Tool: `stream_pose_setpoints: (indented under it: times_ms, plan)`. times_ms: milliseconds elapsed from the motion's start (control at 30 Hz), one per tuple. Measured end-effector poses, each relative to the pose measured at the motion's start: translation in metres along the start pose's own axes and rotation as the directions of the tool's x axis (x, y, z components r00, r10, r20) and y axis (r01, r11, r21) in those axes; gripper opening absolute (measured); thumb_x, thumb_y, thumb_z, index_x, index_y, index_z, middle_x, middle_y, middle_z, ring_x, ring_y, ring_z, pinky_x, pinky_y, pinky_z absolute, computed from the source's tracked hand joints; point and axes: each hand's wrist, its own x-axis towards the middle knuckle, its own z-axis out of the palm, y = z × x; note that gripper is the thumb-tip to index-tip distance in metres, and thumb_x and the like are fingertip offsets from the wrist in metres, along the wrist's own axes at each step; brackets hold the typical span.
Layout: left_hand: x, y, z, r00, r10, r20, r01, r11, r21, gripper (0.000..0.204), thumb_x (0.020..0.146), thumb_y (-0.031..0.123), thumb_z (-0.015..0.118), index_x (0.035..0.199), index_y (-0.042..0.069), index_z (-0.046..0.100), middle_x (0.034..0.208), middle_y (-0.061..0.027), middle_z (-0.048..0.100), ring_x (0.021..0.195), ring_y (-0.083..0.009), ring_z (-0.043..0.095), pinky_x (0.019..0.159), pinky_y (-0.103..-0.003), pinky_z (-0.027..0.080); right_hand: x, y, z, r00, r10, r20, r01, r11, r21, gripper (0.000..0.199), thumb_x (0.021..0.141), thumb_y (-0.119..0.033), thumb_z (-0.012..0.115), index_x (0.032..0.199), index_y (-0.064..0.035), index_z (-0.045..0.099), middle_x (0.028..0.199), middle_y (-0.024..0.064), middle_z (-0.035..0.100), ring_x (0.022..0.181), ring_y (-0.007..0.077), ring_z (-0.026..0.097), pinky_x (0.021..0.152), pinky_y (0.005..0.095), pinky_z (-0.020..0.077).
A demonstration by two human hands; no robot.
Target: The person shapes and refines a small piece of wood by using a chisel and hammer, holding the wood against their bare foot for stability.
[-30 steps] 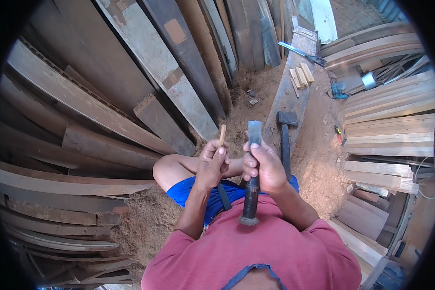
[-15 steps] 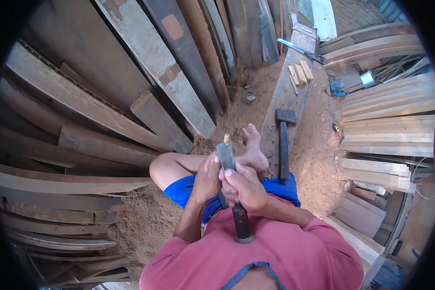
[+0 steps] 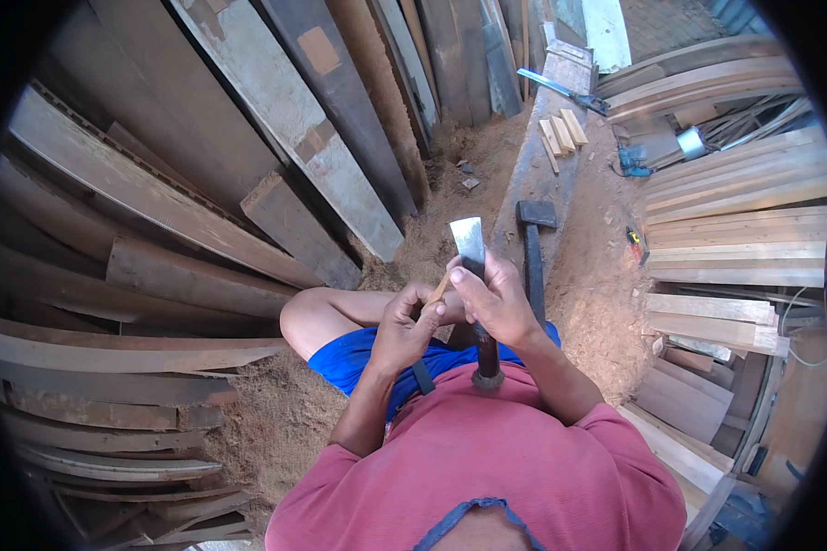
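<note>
Sawdusty ground (image 3: 271, 432), leaning planks (image 3: 289, 115), handsaw (image 3: 560, 89), mallet (image 3: 534, 243) — hands (image 3: 498, 298) holding chisel (image 3: 469, 242), stick (image 3: 439, 289)

One chisel (image 3: 469, 243), one hammer (image 3: 532, 253), one saw (image 3: 563, 90), seemingly three pale blocks (image 3: 562, 135).

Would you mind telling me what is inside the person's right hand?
The right hand holds a chisel: its metal blade shows above the hand, its dark handle below. Part of its middle is covered by the hand and cannot be seen.

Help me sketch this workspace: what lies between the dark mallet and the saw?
In the head view, several short, pale wood pieces lie on the long board between the dark mallet and the saw.
</note>
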Motion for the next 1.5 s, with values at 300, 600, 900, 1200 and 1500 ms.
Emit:
stream_pose_setpoints:
  times_ms: [300, 600, 900, 1200, 1500]
  plan:
    - [-0.005, -0.012, 0.01, 0.996, -0.024, -0.084, 0.036, 0.988, 0.149, 0.01, 0.094, 0.013, 0.062, 0.09, 0.005, 0.058, 0.076, 0.0066, 0.051, 0.069, -0.0016, 0.044, 0.059, -0.02, 0.037, -0.001, 0.012, -0.014, 1.0, -0.003, -0.014, 0.0, 0.967, -0.256, 0.021, 0.086, -0.014, 0.064, 0.1, 0.0011, 0.058, 0.086, 0.0116, 0.058, 0.086, 0.0195, 0.057, 0.108, 0.0412, 0.0324]
    - [-0.003, -0.008, -0.003, 0.907, -0.333, 0.259, 0.397, 0.881, -0.258, 0.032, 0.104, 0.033, 0.042, 0.1, 0.005, 0.056, 0.068, 0.0017, 0.049, 0.056, -0.0062, 0.043, 0.049, -0.02, 0.036, 0.008, 0.013, -0.011, 0.996, 0.085, 0.012, -0.081, 0.979, -0.186, 0.017, 0.092, -0.014, 0.056, 0.102, -0.0011, 0.056, 0.079, 0.0085, 0.057, 0.073, 0.0168, 0.058, 0.077, 0.0342, 0.0506]
    - [0.037, 0.011, -0.004, 0.955, -0.29, -0.055, 0.246, 0.884, -0.398, 0.039, 0.103, 0.037, 0.038, 0.097, 0.004, 0.058, 0.07, -0.0002, 0.054, 0.058, -0.0088, 0.05, 0.052, -0.023, 0.043, -0.017, 0.002, 0.051, 0.912, 0.304, 0.276, -0.406, 0.574, 0.711, 0.017, 0.1, -0.022, 0.045, 0.106, -0.0072, 0.05, 0.069, -0.0009, 0.047, 0.05, 0.0089, 0.045, 0.05, 0.0307, 0.0459]
    - [0.002, 0.029, -0.005, 0.988, -0.072, -0.139, 0.085, 0.992, 0.088, 0.041, 0.105, 0.032, 0.036, 0.12, 0.001, 0.058, 0.09, -0.0039, 0.061, 0.084, -0.011, 0.054, 0.078, -0.028, 0.046, -0.037, -0.018, 0.057, 0.9, 0.269, 0.343, -0.429, 0.685, 0.588, 0.018, 0.102, -0.024, 0.04, 0.101, -0.0082, 0.049, 0.065, -0.0028, 0.04, 0.047, 0.0062, 0.036, 0.046, 0.0262, 0.0388]
    - [0.002, 0.031, 0.009, 0.996, 0.005, -0.086, 0.011, 0.982, 0.188, 0.034, 0.104, 0.029, 0.038, 0.103, 0.002, 0.059, 0.082, -0.002, 0.058, 0.076, -0.0091, 0.052, 0.069, -0.027, 0.046, -0.043, -0.026, 0.046, 0.924, 0.257, 0.283, -0.377, 0.731, 0.569, 0.019, 0.103, -0.023, 0.038, 0.1, -0.0077, 0.049, 0.063, -0.003, 0.04, 0.046, 0.0063, 0.036, 0.046, 0.0259, 0.0391]
